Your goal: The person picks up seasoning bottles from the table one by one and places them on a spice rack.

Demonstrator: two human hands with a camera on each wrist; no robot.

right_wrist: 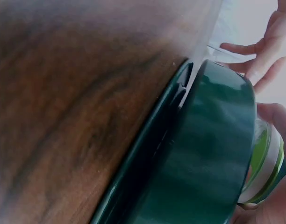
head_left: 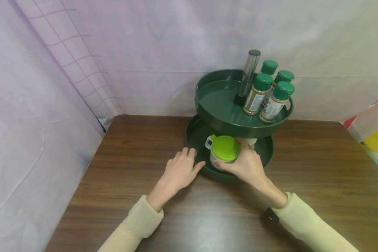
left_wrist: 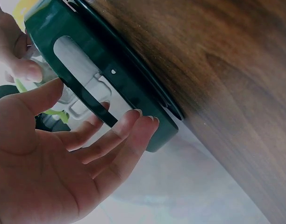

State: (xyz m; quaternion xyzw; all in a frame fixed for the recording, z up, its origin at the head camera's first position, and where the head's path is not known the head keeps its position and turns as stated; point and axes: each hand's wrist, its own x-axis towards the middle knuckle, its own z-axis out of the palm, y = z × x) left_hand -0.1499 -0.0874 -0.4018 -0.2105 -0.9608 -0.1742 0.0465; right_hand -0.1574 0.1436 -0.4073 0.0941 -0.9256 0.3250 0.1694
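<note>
A seasoning jar with a bright green lid (head_left: 225,148) and pale see-through walls stands in the lower tray (head_left: 220,176) of a dark green two-tier rack. My right hand (head_left: 247,164) grips the jar from the right, thumb at its front and fingers partly hidden behind it. The jar's small clear handle (head_left: 208,142) points left. My left hand (head_left: 181,169) is at the lower tray's left front rim, thumb and fingers spread. Seen from the left wrist, its fingertips touch the tray wall (left_wrist: 147,135) around the slot-shaped cutout.
On the upper tray (head_left: 220,98) stand several green-capped spice bottles (head_left: 254,99) and a tall clear cylinder with a dark cap (head_left: 249,75). The rack sits on a wooden table (head_left: 138,140) near its back edge, against a pale cloth (head_left: 151,52).
</note>
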